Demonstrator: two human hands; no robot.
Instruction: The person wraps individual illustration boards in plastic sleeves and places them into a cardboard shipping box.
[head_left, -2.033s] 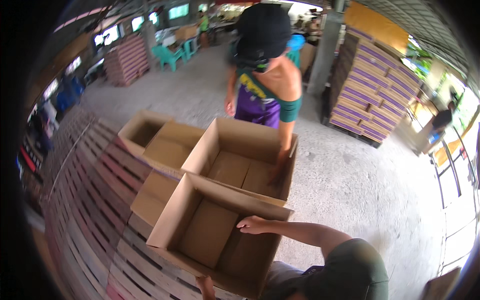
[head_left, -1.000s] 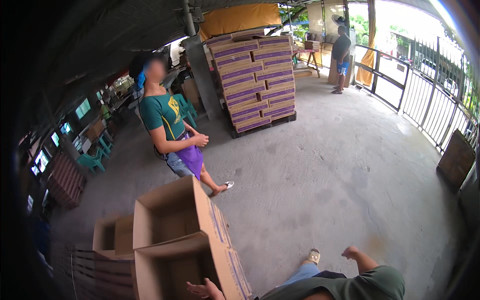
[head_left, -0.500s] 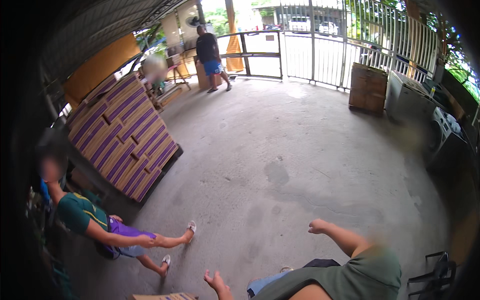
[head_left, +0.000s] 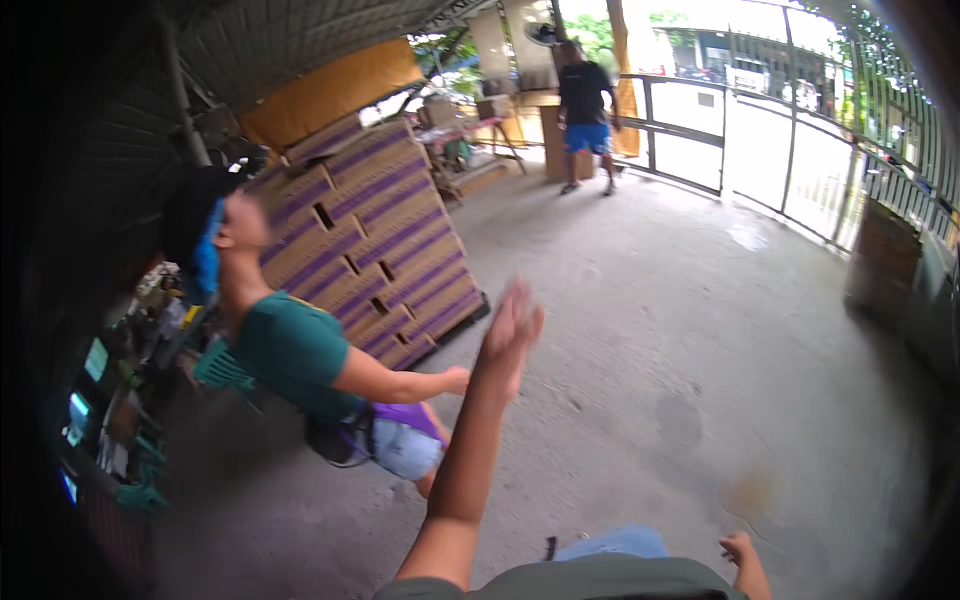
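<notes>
My left hand [head_left: 513,325] is raised in front of me, its fingers stretched out and slightly blurred, holding nothing. Behind it in the picture stands a tall stack of brown cardboard boxes with purple stripes [head_left: 375,255], apart from the hand. Low on the right, my right hand [head_left: 738,548] hangs over the concrete floor with its fingers curled in and nothing visible in them. Close by on my left walks a person in a green T-shirt [head_left: 295,355], whose hand is near my left forearm without a clear sign of touching.
The box stack rests on a dark base [head_left: 465,325]. Beyond it, another person in a dark shirt [head_left: 588,95] stands by a metal gate [head_left: 690,125]. A brown carton [head_left: 885,255] stands at the right by the fence. Green plastic chairs [head_left: 228,368] are at far left.
The view has swung left, bringing the box stack nearer the middle. My left hand has risen and reached forward; my right hand has lowered. The person in green has come closer.
</notes>
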